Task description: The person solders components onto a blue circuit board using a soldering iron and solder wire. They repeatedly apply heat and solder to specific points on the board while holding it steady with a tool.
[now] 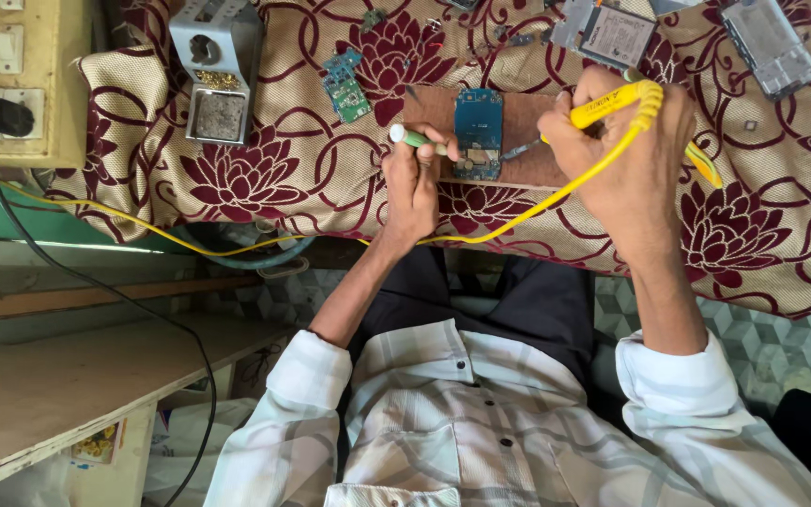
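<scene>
Two bare hands are working over a blue circuit board (478, 131) that is lying on a brown wooden block (527, 150), which is resting on a maroon-and-cream floral cloth (265, 174). The left hand (412, 183) is curling its fingers around a green-handled tool with a white cap (412, 138), pinching it just beside the board's left edge. The right hand (626, 155) is closing firmly around the yellow handle of a soldering iron (607, 105), whose dark tip (521, 148) is pointing toward the board's right edge; whether the tip is touching the board cannot be told. A yellow cord (237, 249) is trailing from the iron, passing under the left wrist and running off along the cloth's edge. A second, green circuit board (345, 86), a metal iron stand (218, 66) and opened phone housings (767, 42) are lying farther back on the cloth, well apart from the work.

Risk, as a judgement: the cord is hanging where a forearm could be snagging it, which would be jerking the hot tip across the board or onto the cloth. The board appears to be sitting unclamped on the block, so sideways pressure from either tool could be sliding it.
</scene>
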